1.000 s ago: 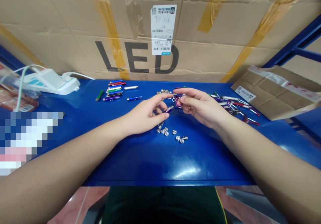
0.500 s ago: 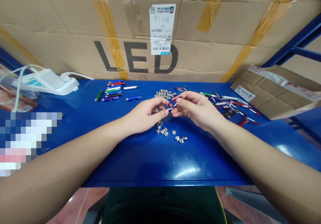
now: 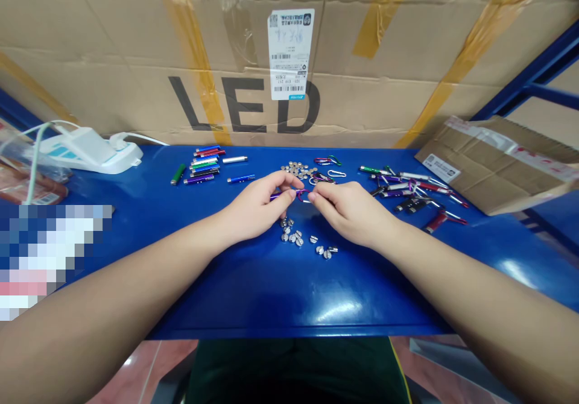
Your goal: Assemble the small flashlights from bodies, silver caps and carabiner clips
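My left hand (image 3: pixel 256 208) is closed on a slim purple penlight (image 3: pixel 274 197), mostly hidden by the fingers. Thumb and forefinger of my right hand (image 3: pixel 357 211) pinch a purple carabiner (image 3: pixel 304 198) at the penlight's end; whether the two are joined is too small to make out. Below the hands lie several silver screw caps (image 3: pixel 298 239). Just beyond them are a cluster of small button cells (image 3: pixel 296 167) and several loose carabiners (image 3: pixel 335 173).
Several coloured penlights (image 3: pixel 205 166) lie at the back left of the blue table (image 3: pixel 280 298). A pile of penlights with carabiners (image 3: pixel 409 190) lies right, before a small cardboard box (image 3: pixel 502 163). A white power strip (image 3: pixel 90 151) stands left; a large LED carton (image 3: pixel 362 102) backs the table.
Both hands have turned, and the purple carabiner now sits lower between them. My right hand has drawn down and closer to me, uncovering carabiners behind it.
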{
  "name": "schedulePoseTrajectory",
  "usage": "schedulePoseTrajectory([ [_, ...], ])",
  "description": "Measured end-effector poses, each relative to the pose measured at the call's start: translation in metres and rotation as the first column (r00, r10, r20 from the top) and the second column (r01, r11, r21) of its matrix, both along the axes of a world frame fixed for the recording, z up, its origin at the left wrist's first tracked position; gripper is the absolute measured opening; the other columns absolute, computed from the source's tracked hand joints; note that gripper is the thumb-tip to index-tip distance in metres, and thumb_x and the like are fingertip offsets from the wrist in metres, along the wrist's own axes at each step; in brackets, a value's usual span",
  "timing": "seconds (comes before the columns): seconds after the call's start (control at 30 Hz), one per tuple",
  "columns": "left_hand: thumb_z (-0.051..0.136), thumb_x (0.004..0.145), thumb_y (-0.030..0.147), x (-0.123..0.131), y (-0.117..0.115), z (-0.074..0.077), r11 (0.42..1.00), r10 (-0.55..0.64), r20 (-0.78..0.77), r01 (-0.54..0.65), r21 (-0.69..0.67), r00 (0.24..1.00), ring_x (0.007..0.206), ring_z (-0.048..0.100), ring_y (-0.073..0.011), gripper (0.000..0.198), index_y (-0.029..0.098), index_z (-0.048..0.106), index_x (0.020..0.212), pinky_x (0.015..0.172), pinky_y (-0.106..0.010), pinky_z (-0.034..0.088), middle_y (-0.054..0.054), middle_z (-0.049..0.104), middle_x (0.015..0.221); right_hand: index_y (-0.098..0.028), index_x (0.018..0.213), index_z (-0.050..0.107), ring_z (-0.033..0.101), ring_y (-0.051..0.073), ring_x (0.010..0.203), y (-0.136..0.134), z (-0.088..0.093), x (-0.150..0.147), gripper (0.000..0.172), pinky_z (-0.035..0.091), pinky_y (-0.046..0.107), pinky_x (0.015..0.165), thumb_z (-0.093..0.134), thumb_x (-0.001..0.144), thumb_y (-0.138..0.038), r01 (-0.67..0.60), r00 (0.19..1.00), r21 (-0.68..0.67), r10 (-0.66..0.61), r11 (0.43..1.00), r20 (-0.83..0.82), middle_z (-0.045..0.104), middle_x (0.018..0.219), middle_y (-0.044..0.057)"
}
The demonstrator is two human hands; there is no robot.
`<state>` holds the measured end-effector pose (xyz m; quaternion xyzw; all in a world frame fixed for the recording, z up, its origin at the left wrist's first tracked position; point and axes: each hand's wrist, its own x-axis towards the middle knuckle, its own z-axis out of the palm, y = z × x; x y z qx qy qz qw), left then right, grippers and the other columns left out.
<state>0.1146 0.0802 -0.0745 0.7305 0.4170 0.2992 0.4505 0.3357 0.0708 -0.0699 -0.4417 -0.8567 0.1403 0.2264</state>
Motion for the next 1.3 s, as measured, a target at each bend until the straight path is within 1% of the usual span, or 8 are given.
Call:
schedulePoseTrajectory([
  [0.1, 0.051, 0.101, 0.027, -0.001, 0.002, -0.004, 1.0, -0.012, 0.03, 0.012, 0.016, 0.999, 0.067, 0.056, -0.0107, 0.03, 0.015, 0.059, 0.127, 0.064, -0.026, 0.049, -0.001, 0.06, 0.087, -0.022, 0.074, 0.046, 0.044, 0.014, 0.059, 0.003, -0.002, 0.002, 0.038, 0.031, 0.031, 0.062, 0.04, 0.106, -0.04, 0.026, 0.999, -0.053, -0.028, 0.998, -0.038, 0.05, 0.066, -0.001],
  [0.23, 0.052, 0.101, 0.028, -0.001, 0.0, -0.006, 0.996, -0.081, 0.051, 0.08, 0.027, 0.995, 0.076, 0.058, -0.0117, 0.042, 0.016, 0.052, 0.141, 0.073, -0.029, 0.053, -0.007, 0.061, 0.107, -0.024, 0.076, 0.043, 0.048, 0.017, 0.064, 0.008, -0.01, 0.003, 0.04, 0.035, 0.031, 0.064, 0.037, 0.108, -0.048, 0.067, 0.96, -0.138, -0.102, 0.988, -0.261, 0.05, 0.066, -0.001],
  [0.3, 0.052, 0.101, 0.028, -0.001, -0.001, -0.006, 0.992, -0.122, 0.052, 0.121, 0.026, 0.991, 0.079, 0.06, -0.0122, 0.048, 0.017, 0.047, 0.147, 0.076, -0.03, 0.055, -0.008, 0.059, 0.111, -0.025, 0.077, 0.043, 0.049, 0.018, 0.065, 0.008, -0.013, 0.001, 0.042, 0.036, 0.032, 0.064, 0.036, 0.108, -0.053, 0.066, 0.942, -0.167, -0.117, 0.984, -0.316, 0.05, 0.066, -0.001],
  [0.47, 0.052, 0.101, 0.026, 0.0, -0.002, -0.007, 0.99, -0.137, 0.049, 0.135, 0.039, 0.989, 0.077, 0.062, -0.0122, 0.051, 0.019, 0.043, 0.151, 0.077, -0.031, 0.056, -0.008, 0.06, 0.111, -0.025, 0.075, 0.041, 0.049, 0.019, 0.063, 0.003, -0.014, -0.004, 0.048, 0.035, 0.033, 0.062, 0.033, 0.107, -0.061, 0.036, 0.96, -0.137, -0.072, 0.99, -0.27, 0.05, 0.064, 0.0],
  [0.7, 0.049, 0.102, 0.028, 0.0, -0.003, -0.004, 0.981, -0.164, -0.008, 0.164, 0.105, 0.986, 0.074, 0.061, -0.012, 0.054, 0.023, 0.038, 0.155, 0.071, -0.029, 0.055, -0.008, 0.058, 0.113, -0.025, 0.08, 0.046, 0.051, 0.019, 0.069, 0.003, -0.014, -0.004, 0.044, 0.035, 0.032, 0.064, 0.034, 0.108, -0.056, -0.026, 0.952, -0.144, -0.02, 0.989, -0.306, 0.05, 0.067, 0.0],
  [0.97, 0.049, 0.101, 0.024, 0.0, -0.003, -0.001, 0.985, -0.136, -0.011, 0.136, 0.109, 0.991, 0.073, 0.056, -0.0108, 0.046, 0.021, 0.046, 0.147, 0.072, -0.028, 0.051, -0.005, 0.055, 0.107, -0.023, 0.076, 0.047, 0.047, 0.016, 0.066, 0.003, -0.013, -0.004, 0.048, 0.036, 0.031, 0.063, 0.036, 0.107, -0.057, -0.084, 0.935, -0.187, 0.013, 0.979, -0.353, 0.049, 0.067, -0.001],
  [1.13, 0.048, 0.101, 0.023, 0.0, -0.004, -0.002, 0.989, -0.126, 0.004, 0.125, 0.08, 0.992, 0.067, 0.051, -0.0094, 0.043, 0.023, 0.047, 0.144, 0.064, -0.026, 0.047, -0.003, 0.054, 0.103, -0.022, 0.071, 0.049, 0.048, 0.016, 0.065, 0.006, -0.013, -0.003, 0.049, 0.036, 0.031, 0.065, 0.037, 0.107, -0.052, -0.032, 0.956, -0.21, -0.031, 0.977, -0.291, 0.051, 0.066, -0.001],
  [1.3, 0.047, 0.1, 0.022, 0.002, -0.004, 0.0, 0.985, -0.125, -0.037, 0.128, 0.112, 0.991, 0.076, 0.054, -0.0129, 0.04, 0.021, 0.053, 0.139, 0.071, -0.028, 0.049, -0.005, 0.06, 0.105, -0.021, 0.075, 0.052, 0.054, 0.018, 0.072, 0.007, -0.012, -0.002, 0.038, 0.039, 0.033, 0.072, 0.04, 0.106, -0.04, -0.03, 0.965, -0.156, -0.012, 0.987, -0.261, 0.058, 0.074, 0.001],
])
